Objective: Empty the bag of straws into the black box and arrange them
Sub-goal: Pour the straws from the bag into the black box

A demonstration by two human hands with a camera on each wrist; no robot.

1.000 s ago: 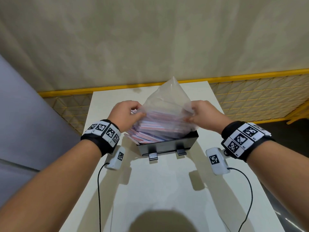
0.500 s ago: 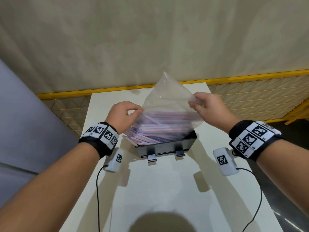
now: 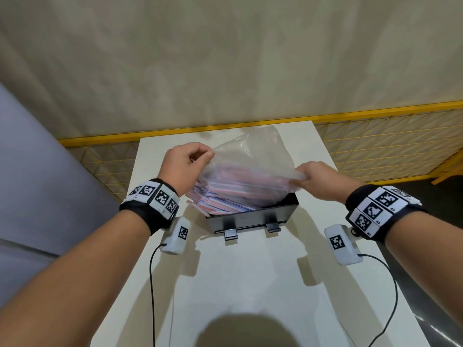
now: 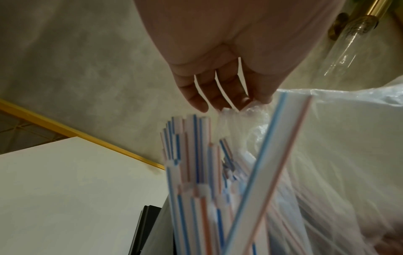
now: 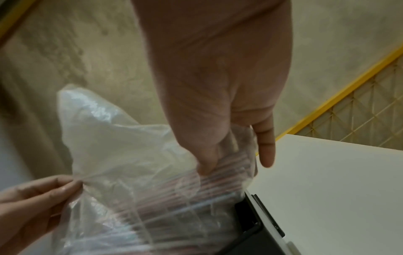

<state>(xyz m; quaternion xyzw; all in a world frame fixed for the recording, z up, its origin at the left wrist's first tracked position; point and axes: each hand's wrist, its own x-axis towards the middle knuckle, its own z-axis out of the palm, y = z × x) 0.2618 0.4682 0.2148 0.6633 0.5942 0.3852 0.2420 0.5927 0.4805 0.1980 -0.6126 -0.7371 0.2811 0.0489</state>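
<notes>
From the head view, the clear plastic bag (image 3: 246, 169) lies over the black box (image 3: 253, 216), which stands on the white table (image 3: 250, 284) toward its far end. The striped straws (image 3: 220, 200) are partly inside the bag, and their left ends stick out past the box's left rim. The left hand (image 3: 185, 164) pinches the bag's upper left edge with curled fingers; the right hand (image 3: 323, 180) pinches the film at the right side, just above the box's right end. The film looks thin, soft and slippery, so it is probably best held by a gathered fold at the closed end, while the straws are light, stiff and apt to scatter.

In the left wrist view, the fingertips (image 4: 244, 101) close narrowly on a bunched bit of plastic, with the open straw ends just below them and one straw lying crosswise over the others.

In the right wrist view, thumb and forefinger nip the film over the straws, while one finger (image 5: 266, 151) stays stretched out and free of the bag. The box corner (image 5: 257, 229) sits just below.
</notes>
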